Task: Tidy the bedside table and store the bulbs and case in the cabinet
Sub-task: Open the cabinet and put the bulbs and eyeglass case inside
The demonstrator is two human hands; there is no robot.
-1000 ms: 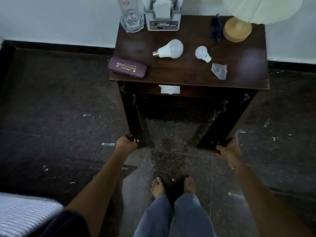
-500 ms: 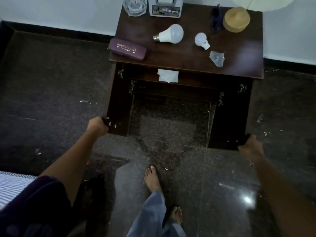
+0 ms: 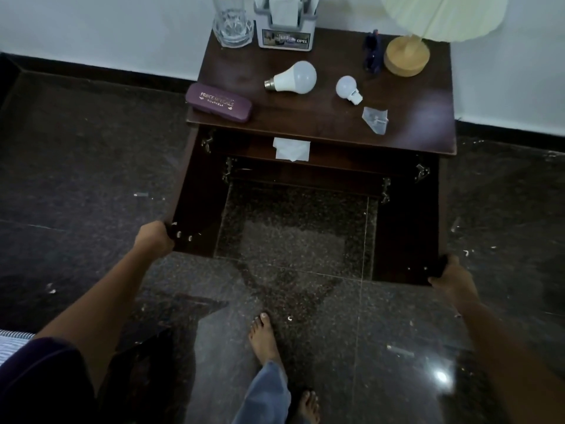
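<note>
The dark wooden bedside table (image 3: 422, 130) stands against the white wall. On its top lie a big white bulb (image 3: 295, 78), a small white bulb (image 3: 348, 88) and a purple glasses case (image 3: 218, 102) at the front left corner. Both cabinet doors below are swung wide. My left hand (image 3: 154, 238) grips the bottom corner of the left door (image 3: 195, 203). My right hand (image 3: 452, 276) grips the bottom corner of the right door (image 3: 406, 234). A white paper (image 3: 292, 149) lies on the shelf inside.
At the back of the top stand a glass (image 3: 232, 26), a tissue holder (image 3: 286, 29), a small dark figure (image 3: 373, 53) and a lamp with a wooden base (image 3: 406, 56). A clear plastic scrap (image 3: 376, 119) lies front right. My bare feet (image 3: 264, 335) stand on dark speckled floor.
Both hands have pulled the two cabinet doors outward, left hand going left and right hand going right, so the cabinet now stands wide open. I have stepped back a little.
</note>
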